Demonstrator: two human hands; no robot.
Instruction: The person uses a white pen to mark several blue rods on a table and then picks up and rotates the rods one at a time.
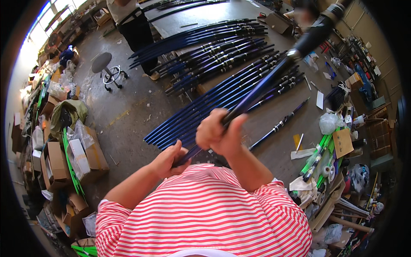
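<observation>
A dark blue fishing rod (257, 92) slants across my front, from close to my body up to the far right, where its thick black handle (314, 38) with a silvery ring rises near the camera. My right hand (220, 132) is wrapped round the shaft, thumb raised along it. Lower down, my left hand (171, 160) closes about the thin end near my striped shirt. Beyond my hands, a row of similar blue rods (205, 105) lies side by side on the table. A single rod (278, 126) lies apart, to the right of my right hand.
More rods (218, 55) lie in groups on the grey table (188, 25). At the far left a person (132, 30) stands near a round stool (102, 64). Cardboard boxes (92, 158) line the left; green rods (319, 156) and plastic bags (329, 122) clutter the right.
</observation>
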